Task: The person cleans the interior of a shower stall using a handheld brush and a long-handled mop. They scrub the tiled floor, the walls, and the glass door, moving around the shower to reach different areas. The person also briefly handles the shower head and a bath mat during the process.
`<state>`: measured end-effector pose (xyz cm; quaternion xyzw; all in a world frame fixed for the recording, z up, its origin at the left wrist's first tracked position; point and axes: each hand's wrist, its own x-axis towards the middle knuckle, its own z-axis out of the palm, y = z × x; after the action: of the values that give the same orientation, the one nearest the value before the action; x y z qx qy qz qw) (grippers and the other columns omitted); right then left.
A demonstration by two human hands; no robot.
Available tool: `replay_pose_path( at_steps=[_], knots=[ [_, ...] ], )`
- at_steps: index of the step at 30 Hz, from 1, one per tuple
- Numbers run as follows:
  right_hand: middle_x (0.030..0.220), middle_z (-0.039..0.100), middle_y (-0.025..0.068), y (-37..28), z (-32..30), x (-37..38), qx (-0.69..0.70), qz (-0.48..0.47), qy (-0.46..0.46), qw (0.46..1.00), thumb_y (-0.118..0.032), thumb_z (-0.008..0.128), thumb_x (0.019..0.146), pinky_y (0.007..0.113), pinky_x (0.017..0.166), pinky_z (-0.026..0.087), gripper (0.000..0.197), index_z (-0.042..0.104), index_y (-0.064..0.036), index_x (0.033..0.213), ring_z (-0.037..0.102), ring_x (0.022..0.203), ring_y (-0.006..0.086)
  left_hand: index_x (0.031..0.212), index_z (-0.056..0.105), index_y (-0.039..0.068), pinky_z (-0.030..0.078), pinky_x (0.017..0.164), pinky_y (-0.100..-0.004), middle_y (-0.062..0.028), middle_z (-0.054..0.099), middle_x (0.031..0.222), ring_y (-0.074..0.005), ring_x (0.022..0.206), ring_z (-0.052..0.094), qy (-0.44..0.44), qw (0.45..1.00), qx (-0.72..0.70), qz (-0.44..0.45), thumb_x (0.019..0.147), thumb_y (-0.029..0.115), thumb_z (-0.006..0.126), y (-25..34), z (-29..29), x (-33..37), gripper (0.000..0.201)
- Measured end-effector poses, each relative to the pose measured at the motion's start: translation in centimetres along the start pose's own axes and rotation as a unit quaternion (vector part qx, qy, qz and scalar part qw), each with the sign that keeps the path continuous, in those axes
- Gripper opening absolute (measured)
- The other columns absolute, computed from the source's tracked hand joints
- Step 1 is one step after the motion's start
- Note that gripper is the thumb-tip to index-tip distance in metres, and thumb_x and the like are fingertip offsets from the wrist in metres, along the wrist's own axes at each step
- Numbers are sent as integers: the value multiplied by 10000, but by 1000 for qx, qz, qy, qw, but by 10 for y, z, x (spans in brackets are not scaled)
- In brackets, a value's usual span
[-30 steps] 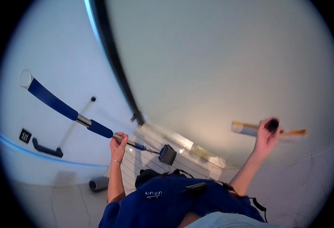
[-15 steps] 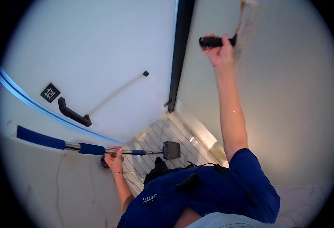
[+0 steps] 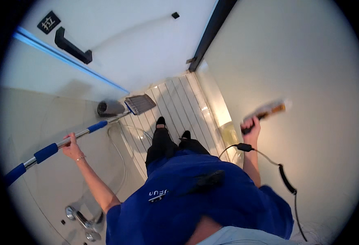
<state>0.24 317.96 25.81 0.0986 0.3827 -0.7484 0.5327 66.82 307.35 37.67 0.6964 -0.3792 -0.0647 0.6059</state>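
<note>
My left hand (image 3: 71, 147) is wrapped round a long metal pole (image 3: 81, 134) with blue foam sleeves (image 3: 46, 152). The pole slants down to a flat grey bristled broom head (image 3: 140, 104), tilted near the slatted floor. Off to the right, my right hand (image 3: 251, 128) grips the black handle of a short cleaning tool (image 3: 272, 109). That tool has an orange-brown strip and a pale head, smeared by motion, in front of the pale wall panel (image 3: 310, 81). Whether its head touches the panel, I cannot tell.
A rolled dark mat (image 3: 110, 108) lies beside the broom head. Ahead is a white door with a black handle (image 3: 73, 45). A chrome tap (image 3: 81, 218) and a pale hose (image 3: 124, 165) are at lower left. A black cable (image 3: 285, 176) hangs by my right arm. My shoes (image 3: 160, 121) stand on slats (image 3: 179, 98).
My right hand has come down the panel with the short cleaning tool. My left hand has moved left with the pole, whose broom head now sits beside the rolled mat. The view has tilted lower.
</note>
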Motion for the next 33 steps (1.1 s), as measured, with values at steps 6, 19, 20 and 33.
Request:
replay_pose_path(
  at_steps=[6, 19, 20, 33],
  knots=[
    [446, 327, -37, -5, -177, -58, 18, -83, 270, 959, -287, 521, 797, 238, 394, 353, 266, 365, -159, 623, 355, 375, 102, 819, 550, -17, 460, 717, -256, -62, 570, 771, -121, 754, 541, 35, 991, 82, -98, 688, 11, 668, 3, -7, 2, 179],
    [439, 346, -47, 26, 30, 191, -39, 93, 0, 995, -306, 526, 812, 233, 382, 310, 340, 368, -168, 544, 345, 383, 80, 1016, 475, -19, 415, 704, -282, -101, 553, 901, -163, 781, 502, 20, 974, 223, -42, 744, 130, 583, 16, -1, 30, 329],
    [468, 351, -59, 16, 82, 204, -57, 98, -64, 992, -272, 552, 792, 227, 369, 288, 298, 368, -180, 575, 335, 390, 59, 1133, 418, -20, 407, 792, -305, -130, 519, 1048, -202, 920, 502, 10, 989, 148, -7, 737, 107, 578, 15, -11, 24, 446],
    [647, 464, 42, -60, 722, -37, -353, -427, -565, 612, -188, 531, 782, 249, 413, 390, 273, 471, 6, 964, 463, 482, 112, 1128, 431, -39, 412, 786, -350, -157, 533, 1002, -273, 906, 514, 109, 980, 168, -13, 749, 101, 565, 3, 30, -5, 426]
  ],
)
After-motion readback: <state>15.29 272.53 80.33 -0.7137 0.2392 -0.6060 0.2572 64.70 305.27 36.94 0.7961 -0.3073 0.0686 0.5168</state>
